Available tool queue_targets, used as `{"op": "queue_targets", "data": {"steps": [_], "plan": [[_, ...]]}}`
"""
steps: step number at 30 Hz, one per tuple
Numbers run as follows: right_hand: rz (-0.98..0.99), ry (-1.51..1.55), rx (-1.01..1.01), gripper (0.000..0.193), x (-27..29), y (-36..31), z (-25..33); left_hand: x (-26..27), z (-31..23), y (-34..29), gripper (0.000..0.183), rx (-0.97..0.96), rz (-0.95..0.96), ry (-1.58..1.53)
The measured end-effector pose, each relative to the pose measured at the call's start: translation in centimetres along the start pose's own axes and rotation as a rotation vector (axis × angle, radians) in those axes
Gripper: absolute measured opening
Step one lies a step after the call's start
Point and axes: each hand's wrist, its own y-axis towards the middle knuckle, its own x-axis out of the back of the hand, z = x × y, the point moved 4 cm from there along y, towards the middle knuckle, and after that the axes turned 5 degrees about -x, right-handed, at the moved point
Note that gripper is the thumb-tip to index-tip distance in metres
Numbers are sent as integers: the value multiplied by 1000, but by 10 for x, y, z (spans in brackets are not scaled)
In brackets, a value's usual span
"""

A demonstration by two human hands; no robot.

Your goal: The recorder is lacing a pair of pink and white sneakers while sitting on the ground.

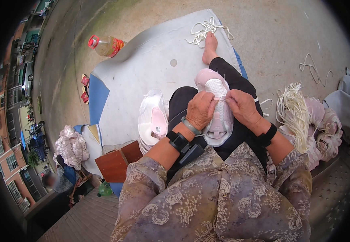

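A pink and white shoe (207,78) lies across my lap, its pink toe pointing away from me. Over its white mesh tongue, both of my hands are closed in a pinch. My left hand (201,109) and my right hand (243,107) hold a short stretch of white shoelace (219,99) between them. Beside my left leg stand several white shoe pieces with pink insoles (158,121), nested together. To my right hangs a thick bundle of white shoelaces (292,111), next to a pile of pink and white shoe parts (326,127).
A pale sheet (142,72) covers the ground ahead, with loose laces (204,30) by my bare foot. A red-capped bottle (106,46) stands at its far left edge. Left are a brown board (112,165), a pale bundle (71,147) and another person (68,175).
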Motion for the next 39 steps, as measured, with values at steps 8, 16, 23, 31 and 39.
{"op": "queue_targets", "data": {"steps": [8, 16, 23, 31, 39], "plan": [[-8, -105, 51, 7, -1, 3, 4, 0, 0, 0, 11, -26, -40, 9], [-4, -1, 106, 10, -13, 8, 14, 7, 0, -3, 15, 11, -55, -15], [82, 129, -38, 13, -10, 8, 4, 8, 10, -13, 18, 225, 6, -184], [58, 109, -17, 10, -26, 14, 3, 14, -5, -11, 17, 19, -94, -27], [237, 334, -207, 11, -25, 16, -10, 12, -7, -8, 9, -77, -19, 73]]}}
